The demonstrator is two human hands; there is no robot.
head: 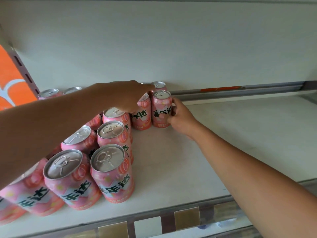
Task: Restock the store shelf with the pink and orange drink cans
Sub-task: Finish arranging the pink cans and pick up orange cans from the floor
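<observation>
Pale cream back panel (154,40) fills the far side, evenly lit, soft shadows. White shelf board (231,134), scuffed, w/ grey rail (248,91) along its far right edge; orange strip (221,88) on the rail. Far left: slotted grey upright (22,69), orange panel (8,74) w/ white marking beside it. Near edge: price strip (164,225) w/ 1 white label & 2 tan ones.

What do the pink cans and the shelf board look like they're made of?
Pink cans: likely aluminium, dull silver lids with pull tabs, glossy printed pink sides. Shelf board: smooth matte off-white, probably painted metal, though laminate can't be ruled out.
</observation>
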